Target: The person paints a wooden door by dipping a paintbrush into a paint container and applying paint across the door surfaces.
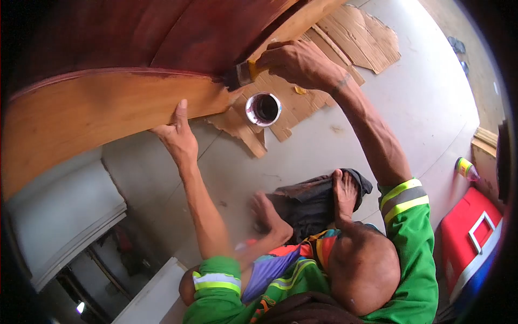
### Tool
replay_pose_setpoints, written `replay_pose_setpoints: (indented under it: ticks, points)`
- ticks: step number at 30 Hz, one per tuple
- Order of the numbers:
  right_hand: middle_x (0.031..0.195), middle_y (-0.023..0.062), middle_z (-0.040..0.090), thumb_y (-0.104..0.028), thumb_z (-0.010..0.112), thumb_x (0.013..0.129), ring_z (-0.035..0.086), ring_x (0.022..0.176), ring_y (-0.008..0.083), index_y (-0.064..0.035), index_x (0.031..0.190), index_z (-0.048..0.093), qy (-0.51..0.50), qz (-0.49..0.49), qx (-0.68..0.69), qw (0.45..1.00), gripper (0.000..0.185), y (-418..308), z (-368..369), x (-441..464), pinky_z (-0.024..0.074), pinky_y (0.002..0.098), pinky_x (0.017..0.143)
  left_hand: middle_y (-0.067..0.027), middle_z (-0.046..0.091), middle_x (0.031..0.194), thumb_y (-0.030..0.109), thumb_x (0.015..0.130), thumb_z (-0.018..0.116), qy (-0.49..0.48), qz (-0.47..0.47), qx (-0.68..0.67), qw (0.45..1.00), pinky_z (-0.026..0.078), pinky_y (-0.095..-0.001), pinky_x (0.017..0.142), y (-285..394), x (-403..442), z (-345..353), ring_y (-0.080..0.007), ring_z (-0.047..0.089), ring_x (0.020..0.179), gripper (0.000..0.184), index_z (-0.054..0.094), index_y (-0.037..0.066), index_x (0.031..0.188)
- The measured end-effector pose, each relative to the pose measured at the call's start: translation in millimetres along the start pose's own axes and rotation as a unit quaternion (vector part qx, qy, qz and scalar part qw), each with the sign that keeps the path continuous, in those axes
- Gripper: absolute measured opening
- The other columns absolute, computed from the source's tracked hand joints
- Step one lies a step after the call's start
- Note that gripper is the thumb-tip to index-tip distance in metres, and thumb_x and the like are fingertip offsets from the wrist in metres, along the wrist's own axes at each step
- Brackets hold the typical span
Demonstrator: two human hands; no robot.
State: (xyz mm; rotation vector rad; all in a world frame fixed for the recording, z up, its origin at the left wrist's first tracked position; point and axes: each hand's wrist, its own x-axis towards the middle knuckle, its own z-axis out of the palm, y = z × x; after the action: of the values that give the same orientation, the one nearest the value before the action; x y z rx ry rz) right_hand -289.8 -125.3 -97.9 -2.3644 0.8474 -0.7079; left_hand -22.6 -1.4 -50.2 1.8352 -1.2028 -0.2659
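My right hand (291, 62) is closed round the yellow handle of a paintbrush (241, 74). The brush's dark bristles touch the corner where the dark red panel (178, 32) meets the lighter wooden border (118, 108). My left hand (181, 137) grips the lower edge of that border, its thumb on the front face and its other fingers hidden behind. Below the brush, a white-rimmed can (263, 109) of dark liquid stands on torn cardboard (291, 100).
More cardboard (361, 38) lies at the top. A dark cloth (307, 202) is on the floor by my bare feet. At the right are a red cooler (468, 229) and a bottle (466, 168). White slabs (65, 210) are stacked at the left.
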Motion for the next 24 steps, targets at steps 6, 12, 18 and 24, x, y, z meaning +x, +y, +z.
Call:
replay_pose_setpoints:
  ticks: [6, 12, 18, 24]
  points:
    - [0.107, 0.0092, 0.069, -0.012, 0.064, 0.089, 0.066, 0.094, 0.0313, -0.0097, 0.115, 0.068, 0.005, 0.024, 0.005, 1.000, 0.026, -2, 5, 0, 0.0531, 0.0415, 0.082, -0.0227, 0.045, 0.134, 0.030, 0.092, 0.073, 0.019, 0.018, -0.013, 1.000, 0.040, -0.0405, 0.105, 4, 1, 4, -0.0291, 0.051, 0.119, 0.076, 0.027, -0.007, 0.140]
    - [0.102, 0.0085, 0.068, -0.014, 0.064, 0.091, 0.067, 0.086, 0.0323, -0.0112, 0.117, 0.066, 0.071, 0.076, -0.037, 0.994, 0.027, -11, 5, -19, 0.0545, 0.0409, 0.072, -0.0227, 0.044, 0.135, 0.019, 0.093, 0.071, -0.036, 0.016, 0.015, 0.999, 0.046, -0.0395, 0.102, -11, 10, -6, -0.0268, 0.054, 0.117, 0.071, 0.024, -0.007, 0.139]
    - [0.101, 0.0124, 0.060, -0.014, 0.063, 0.090, 0.067, 0.079, 0.0333, -0.0118, 0.118, 0.059, 0.156, 0.184, 0.006, 0.970, 0.029, -40, 29, -61, 0.0569, 0.0428, 0.061, -0.0189, 0.055, 0.126, 0.027, 0.093, 0.071, 0.016, 0.022, -0.023, 0.999, 0.042, -0.0397, 0.102, 2, 2, 3, -0.0277, 0.056, 0.113, 0.060, 0.040, -0.009, 0.131]
    - [0.101, 0.0190, 0.060, -0.018, 0.059, 0.092, 0.065, 0.085, 0.0402, -0.0053, 0.116, 0.058, 0.086, 0.189, 0.112, 0.972, 0.027, -81, 60, -41, 0.0560, 0.0467, 0.071, -0.0227, 0.046, 0.134, 0.031, 0.093, 0.072, -0.001, 0.000, -0.013, 1.000, 0.039, -0.0425, 0.106, -3, 2, 0, -0.0300, 0.051, 0.121, 0.074, 0.029, -0.008, 0.138]
